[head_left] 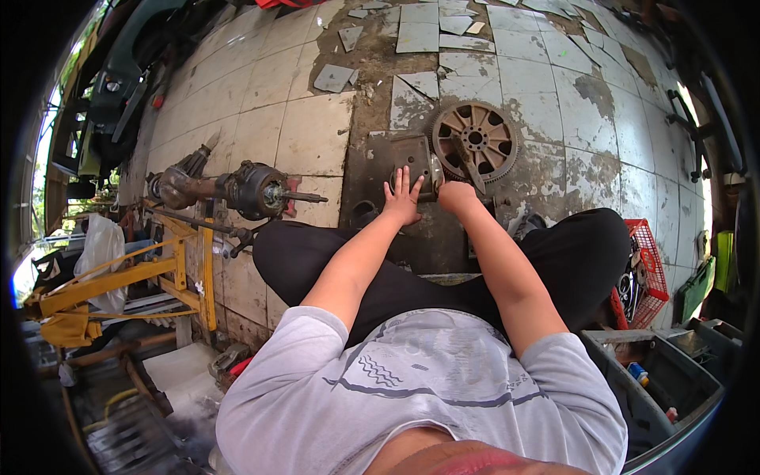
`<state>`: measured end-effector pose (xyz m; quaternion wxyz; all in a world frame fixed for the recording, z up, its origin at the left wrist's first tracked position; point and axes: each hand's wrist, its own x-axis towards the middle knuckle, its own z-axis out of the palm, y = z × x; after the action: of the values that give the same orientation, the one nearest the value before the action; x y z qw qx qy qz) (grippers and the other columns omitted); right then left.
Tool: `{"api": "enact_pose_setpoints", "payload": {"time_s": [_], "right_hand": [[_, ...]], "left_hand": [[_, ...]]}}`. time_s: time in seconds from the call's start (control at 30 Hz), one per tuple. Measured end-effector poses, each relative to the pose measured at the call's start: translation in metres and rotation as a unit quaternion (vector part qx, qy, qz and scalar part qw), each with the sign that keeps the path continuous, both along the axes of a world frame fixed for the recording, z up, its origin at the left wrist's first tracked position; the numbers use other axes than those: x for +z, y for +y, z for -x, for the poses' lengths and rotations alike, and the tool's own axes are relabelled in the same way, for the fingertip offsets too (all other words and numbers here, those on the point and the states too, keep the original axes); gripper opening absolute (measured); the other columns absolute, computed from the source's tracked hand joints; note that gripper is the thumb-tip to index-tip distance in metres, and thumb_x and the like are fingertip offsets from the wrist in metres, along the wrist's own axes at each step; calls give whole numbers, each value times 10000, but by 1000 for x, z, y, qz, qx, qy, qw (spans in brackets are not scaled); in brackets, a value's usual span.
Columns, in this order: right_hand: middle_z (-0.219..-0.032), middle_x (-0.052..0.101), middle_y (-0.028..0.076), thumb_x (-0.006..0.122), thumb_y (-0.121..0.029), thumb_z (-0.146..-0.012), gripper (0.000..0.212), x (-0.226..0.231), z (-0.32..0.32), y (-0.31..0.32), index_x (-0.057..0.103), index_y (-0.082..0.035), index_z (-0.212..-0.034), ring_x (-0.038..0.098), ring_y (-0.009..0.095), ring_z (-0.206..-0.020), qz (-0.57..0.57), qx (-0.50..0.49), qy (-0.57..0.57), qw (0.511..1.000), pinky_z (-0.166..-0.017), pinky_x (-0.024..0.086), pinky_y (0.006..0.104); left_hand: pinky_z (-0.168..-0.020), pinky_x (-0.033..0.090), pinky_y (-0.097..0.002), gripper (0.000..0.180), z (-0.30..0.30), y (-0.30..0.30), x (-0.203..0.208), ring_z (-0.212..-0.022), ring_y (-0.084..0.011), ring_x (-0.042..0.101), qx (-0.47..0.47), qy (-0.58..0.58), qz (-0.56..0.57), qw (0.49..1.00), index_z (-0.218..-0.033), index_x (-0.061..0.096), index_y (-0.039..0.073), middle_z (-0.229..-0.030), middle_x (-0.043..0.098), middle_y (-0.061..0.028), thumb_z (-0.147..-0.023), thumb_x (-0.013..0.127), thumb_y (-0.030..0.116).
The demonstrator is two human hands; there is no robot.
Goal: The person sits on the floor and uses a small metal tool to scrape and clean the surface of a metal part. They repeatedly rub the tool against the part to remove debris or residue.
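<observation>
My left hand (404, 198) lies with its fingers spread over a flat, worn metal plate (410, 150) that has holes in it. Close beside it, my right hand (457, 198) is closed in a fist at the plate's right edge, by a shiny curved metal rim (435, 168). What the right fingers hold, if anything, is hidden. Just beyond the right hand rests a rusty toothed flywheel (475, 138) with openings around its hub. A narrow flat bar (469, 162) lies across its near side.
Left on the tiles sits a greasy axle assembly (257, 190), near a yellow metal frame (111, 285). A red plastic crate (651, 273) with metal parts and a grey bin (641, 404) stand at my right. Broken tile pieces (334, 77) litter the floor ahead.
</observation>
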<state>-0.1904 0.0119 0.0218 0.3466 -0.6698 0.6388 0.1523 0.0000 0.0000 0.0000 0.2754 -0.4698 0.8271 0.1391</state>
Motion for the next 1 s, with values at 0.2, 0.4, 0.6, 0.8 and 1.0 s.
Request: {"api": "enact_pose_setpoints", "payload": {"time_s": [0.2,0.4,0.6,0.8,1.0], "right_hand": [[-1264,735,174,559,-131,-939,394,48,3,6,707,-65,-1298,717,355,-1153,-36,44,-28,998,-926,590,488],[-1257,740,172,541,-167,-989,324,43,4,2,759,-64,-1206,718,345,-1153,-3,32,-11,999,-943,583,484],[-1206,754,170,599,-123,-949,310,38,-2,9,755,-41,-1204,727,353,-1114,21,-39,-14,999,-895,593,485],[-1203,754,183,589,-111,-949,295,43,3,-4,766,-48,-1176,729,357,-1109,-10,25,-19,999,-904,592,489],[-1219,747,191,572,-139,-965,327,26,2,6,751,-39,-1220,722,370,-1124,4,11,2,1000,-928,581,485]], "left_hand": [[-1229,60,-719,1239,-5,19,-1,-1604,-415,-193,7,4,-13,1000,-1706,-42,244,-1728,-239,-216,-842,788,559],[-1233,53,-710,1229,-2,4,3,-1603,-410,-199,0,-9,-6,1000,-1705,-56,247,-1726,-246,-216,-856,773,564],[-1236,53,-705,1222,6,0,8,-1603,-403,-205,1,-7,-9,1000,-1707,-49,251,-1725,-253,-211,-856,777,545],[-1236,50,-705,1219,4,0,6,-1603,-405,-206,4,-5,-11,1000,-1707,-44,251,-1726,-253,-210,-854,778,540],[-1236,51,-705,1217,1,-1,3,-1603,-408,-202,-1,-3,-2,1000,-1707,-43,258,-1727,-246,-211,-854,779,536]]}}
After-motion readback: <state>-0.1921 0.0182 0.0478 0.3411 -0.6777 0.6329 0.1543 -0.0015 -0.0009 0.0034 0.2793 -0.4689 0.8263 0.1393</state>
